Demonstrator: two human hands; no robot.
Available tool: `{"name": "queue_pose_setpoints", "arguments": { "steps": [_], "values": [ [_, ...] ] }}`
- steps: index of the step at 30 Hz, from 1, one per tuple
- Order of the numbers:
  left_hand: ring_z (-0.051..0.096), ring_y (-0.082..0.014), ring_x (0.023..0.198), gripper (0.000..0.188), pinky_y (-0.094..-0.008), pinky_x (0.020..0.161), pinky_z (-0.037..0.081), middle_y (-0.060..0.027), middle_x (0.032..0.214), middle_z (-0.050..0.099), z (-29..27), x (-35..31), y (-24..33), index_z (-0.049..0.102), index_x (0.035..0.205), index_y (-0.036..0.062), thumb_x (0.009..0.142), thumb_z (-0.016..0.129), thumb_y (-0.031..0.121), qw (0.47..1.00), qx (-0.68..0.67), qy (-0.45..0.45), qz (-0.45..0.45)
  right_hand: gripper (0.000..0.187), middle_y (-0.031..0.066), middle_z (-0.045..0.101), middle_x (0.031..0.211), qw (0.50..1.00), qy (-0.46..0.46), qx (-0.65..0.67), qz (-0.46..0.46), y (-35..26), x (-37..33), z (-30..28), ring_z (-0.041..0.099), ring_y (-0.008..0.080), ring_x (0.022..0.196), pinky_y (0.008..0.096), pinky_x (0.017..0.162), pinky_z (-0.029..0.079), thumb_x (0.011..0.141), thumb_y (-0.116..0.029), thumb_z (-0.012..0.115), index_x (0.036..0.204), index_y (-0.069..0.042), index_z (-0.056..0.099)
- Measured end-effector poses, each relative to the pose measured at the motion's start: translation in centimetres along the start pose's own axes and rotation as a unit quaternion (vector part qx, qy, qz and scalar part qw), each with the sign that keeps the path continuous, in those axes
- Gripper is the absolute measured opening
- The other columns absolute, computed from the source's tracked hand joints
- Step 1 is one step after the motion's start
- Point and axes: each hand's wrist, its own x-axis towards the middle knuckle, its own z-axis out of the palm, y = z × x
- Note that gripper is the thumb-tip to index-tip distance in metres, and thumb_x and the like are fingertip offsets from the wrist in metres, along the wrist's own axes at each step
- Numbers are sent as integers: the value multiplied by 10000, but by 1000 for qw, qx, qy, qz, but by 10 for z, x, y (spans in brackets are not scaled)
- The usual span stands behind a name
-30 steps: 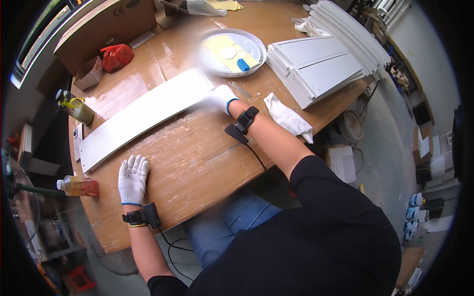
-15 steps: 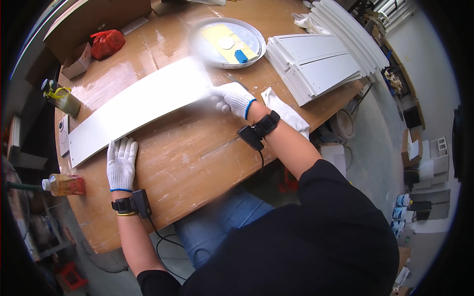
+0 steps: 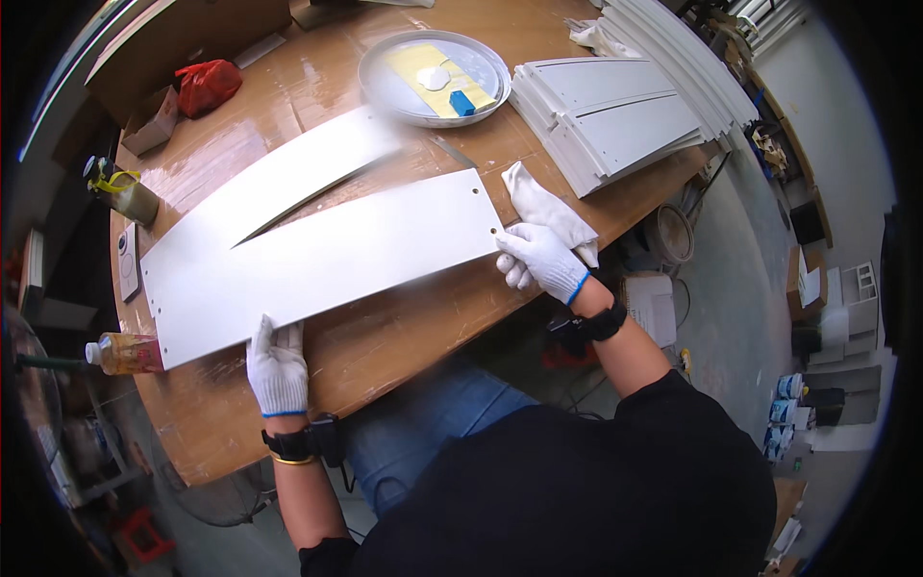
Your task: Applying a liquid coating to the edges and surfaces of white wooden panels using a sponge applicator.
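Pulled nearer since a second ago: the front white panel (image 3: pixel 327 260) now fans off the rear white panel (image 3: pixel 269 178), likely overlapping only leftward. Right glove (image 3: pixel 543 260) pinches its right end; left glove (image 3: pixel 279 370) grips the near edge, thumb on top.

The left gloved hand (image 3: pixel 277 370) holds the near edge of a long white board (image 3: pixel 336 260), its other fingers partly hidden beneath; the right gloved hand (image 3: pixel 543 260) grips the near corner of its right end, beside a hole. A second board (image 3: pixel 298 159) lies partly covered behind it on the brown table (image 3: pixel 385 322). Beyond, a round tray (image 3: pixel 492 69) holds a yellow sheet (image 3: pixel 409 62) and a blue block (image 3: pixel 461 103). A white cloth (image 3: pixel 548 212) lies near the right hand.
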Motion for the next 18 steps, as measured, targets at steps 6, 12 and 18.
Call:
{"name": "queue_pose_setpoints", "arguments": {
  "steps": [6, 12, 18],
  "values": [
    [579, -294, 1206, 300, -474, 1050, 496, -183, 1287, 587, -14, -90, -11, 523, 1259, -42, 990, 547, 89, 997, 8, 60, 38, 310, 48, 630, 749, 997, -14, -75, -15, 18, -26, -3, 588, 102, 527, 221, 458, 459, 991, -304, 561, 1041, 1, 589],
    [586, -295, 1195, 318, -450, 1059, 493, -197, 1284, 583, -48, -112, -13, 502, 1260, -77, 997, 539, 98, 995, 14, 89, 51, 407, 122, 690, 1010, 917, 145, -271, -256, 10, -13, -11, 658, 227, 938, 358, 860, 518, 902, -284, 660, 1200, -12, 607],
    [578, -306, 1195, 349, -493, 1025, 510, -179, 1301, 559, -38, -113, -28, 466, 1308, -31, 987, 546, 82, 993, 10, 97, 63, 542, 145, 477, 1435, 702, 294, -581, -291, 29, 43, -51, 423, 339, 1307, 431, 1084, 350, 835, -327, 681, 1311, -98, 557]
  ]
}}
